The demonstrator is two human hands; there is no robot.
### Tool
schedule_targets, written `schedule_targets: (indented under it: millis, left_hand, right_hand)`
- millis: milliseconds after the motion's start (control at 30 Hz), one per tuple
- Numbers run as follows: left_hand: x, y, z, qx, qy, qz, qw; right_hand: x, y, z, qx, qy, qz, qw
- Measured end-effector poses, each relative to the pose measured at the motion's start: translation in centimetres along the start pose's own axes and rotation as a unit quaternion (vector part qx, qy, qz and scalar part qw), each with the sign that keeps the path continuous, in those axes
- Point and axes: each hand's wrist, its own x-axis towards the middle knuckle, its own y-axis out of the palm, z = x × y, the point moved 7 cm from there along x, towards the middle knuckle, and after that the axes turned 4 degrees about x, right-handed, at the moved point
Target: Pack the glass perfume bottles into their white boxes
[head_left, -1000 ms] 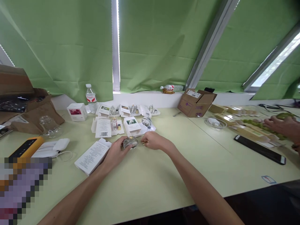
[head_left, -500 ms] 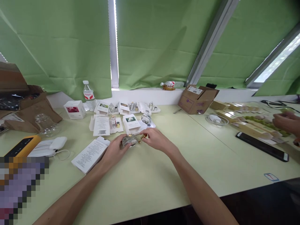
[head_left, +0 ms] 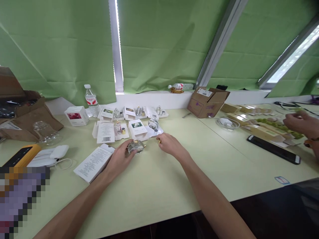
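My left hand (head_left: 122, 153) is closed round the side of a round, clear glass perfume bottle (head_left: 136, 147) with gold-coloured fittings, which rests on the table. To its right and apart from it, my right hand (head_left: 169, 144) pinches a small gold cap (head_left: 159, 141), mostly hidden by the fingers. A white printed box (head_left: 94, 162) lies beside my left wrist. Just behind the hands stand opened white boxes, among them one with a flower picture (head_left: 137, 127), and a round glass bottle (head_left: 153, 123) in a white tray.
A cardboard box (head_left: 205, 103) and a water bottle (head_left: 91, 101) stand at the back. Further right are a coiled cable (head_left: 225, 122), a black phone-like object (head_left: 272, 149) and another person's hand (head_left: 299, 122). A yellow-and-black device (head_left: 21, 157) lies on the left.
My right hand has drawn away to the right from the perfume bottle with the gold cap. A gold tip now shows at the bottle's right side. The view has shifted slightly.
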Motion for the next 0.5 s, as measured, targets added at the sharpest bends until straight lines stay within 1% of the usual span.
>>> schedule_targets:
  millis: [133,267,333,433,500]
  left_hand:
    - [0.0,-0.1,-0.1,-0.012,0.006,-0.007,1.0]
    - [0.0,-0.2,-0.2,-0.013,0.011,-0.01,1.0]
    - [0.0,-0.1,-0.3,-0.018,0.013,-0.006,1.0]
    - [0.0,-0.2,-0.4,-0.021,0.015,-0.008,1.0]
    - [0.0,-0.2,-0.4,-0.018,0.016,-0.013,1.0]
  right_hand:
    - [-0.2,-1.1,0.0,0.005,0.004,-0.029,1.0]
    - [-0.3,-2.4,1.3,0.028,-0.012,-0.065,0.997]
    - [-0.3,-2.3,2.5,0.047,-0.039,-0.055,0.997]
    - [-0.5,-1.3,4.1,0.072,-0.08,-0.024,0.994]
    - [-0.7,-0.6,4.8,0.081,-0.091,-0.012,0.992]
